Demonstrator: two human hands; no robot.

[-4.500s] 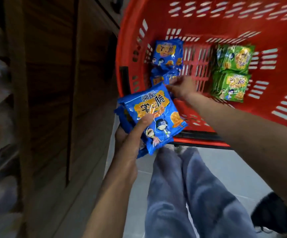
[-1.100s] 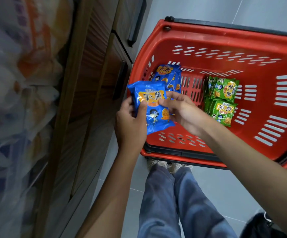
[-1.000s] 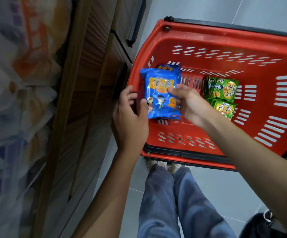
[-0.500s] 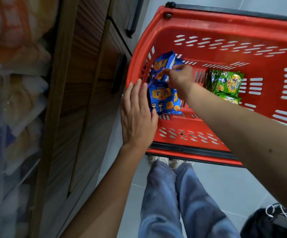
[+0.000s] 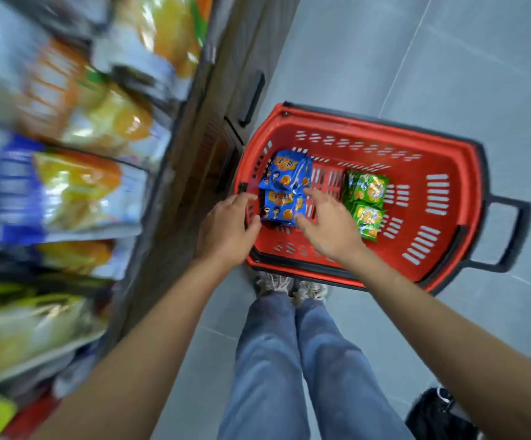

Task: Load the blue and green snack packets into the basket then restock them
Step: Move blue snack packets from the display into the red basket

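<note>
The right hand's fingers [image 5: 313, 194] are spread and slack, holding nothing, with their tips just over the near right edge of the blue packets [image 5: 284, 188]. The left hand's fingers [image 5: 248, 198] lie loose at the basket's left rim, the thumb close against the same stack, and I can see nothing held there either. So the right hand [image 5: 327, 223] and the left hand [image 5: 226, 227] flank the blue stack, which sits in the left part of the red basket [image 5: 384, 134] with its long axis running from the near wall towards the far wall. The blue packets lie straight ahead of both sets of fingertips, about equally near to each. The green packets [image 5: 365, 201] lie in the middle of the basket, beside the right hand's outer edge and apart from the blue ones. The shelving [image 5: 191, 160] stands against the basket's left side, so I'd expect the left hand to have the shorter carry when restocking.
</note>
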